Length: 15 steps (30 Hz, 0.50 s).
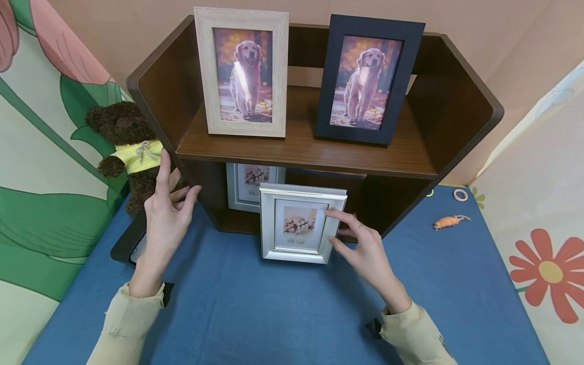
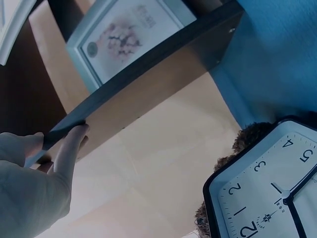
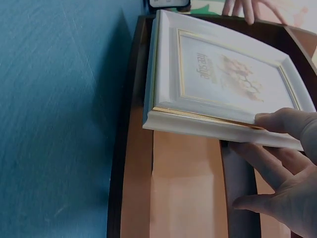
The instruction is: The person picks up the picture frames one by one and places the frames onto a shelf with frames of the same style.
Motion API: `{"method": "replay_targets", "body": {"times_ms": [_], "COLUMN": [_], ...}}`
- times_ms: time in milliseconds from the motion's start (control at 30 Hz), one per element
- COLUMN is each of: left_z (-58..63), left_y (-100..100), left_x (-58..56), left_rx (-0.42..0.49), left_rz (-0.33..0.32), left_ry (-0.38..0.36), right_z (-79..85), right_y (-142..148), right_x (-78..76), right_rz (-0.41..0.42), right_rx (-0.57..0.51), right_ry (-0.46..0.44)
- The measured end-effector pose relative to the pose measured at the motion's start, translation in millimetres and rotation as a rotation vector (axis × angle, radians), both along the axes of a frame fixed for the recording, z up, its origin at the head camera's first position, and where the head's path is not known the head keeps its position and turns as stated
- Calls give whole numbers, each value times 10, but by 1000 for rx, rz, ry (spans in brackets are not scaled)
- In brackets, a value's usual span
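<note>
My right hand (image 1: 365, 248) pinches the right edge of a white-silver picture frame (image 1: 269, 218), thumb on its front and fingers behind. This frame, with a flower picture, is at the front of the lower compartment of a dark brown wooden shelf (image 1: 319, 165). In the right wrist view the fingers (image 3: 265, 163) lie along the underside of its edge. My left hand (image 1: 169, 213) holds the shelf's left side panel, thumb and fingers on opposite faces, as the left wrist view shows. A pale blue-grey picture frame (image 1: 237, 187) stands in the lower compartment, partly hidden by the white-silver one.
On the upper shelf stand a cream picture frame (image 1: 203, 76) and a black picture frame (image 1: 328, 91), both with dog photos. At the left are a brown teddy bear (image 1: 141, 157) and a black-rimmed clock (image 2: 208, 193). An orange toy (image 1: 449, 221) and a ring (image 1: 460, 190) lie right, on blue cloth (image 1: 255, 319).
</note>
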<state>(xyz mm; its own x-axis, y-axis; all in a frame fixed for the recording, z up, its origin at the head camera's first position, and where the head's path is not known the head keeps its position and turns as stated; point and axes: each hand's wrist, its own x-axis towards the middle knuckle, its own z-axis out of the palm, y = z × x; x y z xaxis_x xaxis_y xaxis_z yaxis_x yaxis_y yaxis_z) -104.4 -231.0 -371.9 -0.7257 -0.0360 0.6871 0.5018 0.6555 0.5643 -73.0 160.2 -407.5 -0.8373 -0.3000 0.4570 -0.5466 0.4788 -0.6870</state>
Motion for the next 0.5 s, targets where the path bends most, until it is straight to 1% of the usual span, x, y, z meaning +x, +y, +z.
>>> {"method": "replay_targets", "body": {"times_ms": [500], "left_z": [1], "left_y": [3], "left_x": [-2], "left_rx": [1], "left_rz": [-3], "left_ry": [0], "right_z": [21], "right_y": [188], "right_x": [-121], "right_rz": [-67], "right_rx": [26], "right_ry": [17]}}
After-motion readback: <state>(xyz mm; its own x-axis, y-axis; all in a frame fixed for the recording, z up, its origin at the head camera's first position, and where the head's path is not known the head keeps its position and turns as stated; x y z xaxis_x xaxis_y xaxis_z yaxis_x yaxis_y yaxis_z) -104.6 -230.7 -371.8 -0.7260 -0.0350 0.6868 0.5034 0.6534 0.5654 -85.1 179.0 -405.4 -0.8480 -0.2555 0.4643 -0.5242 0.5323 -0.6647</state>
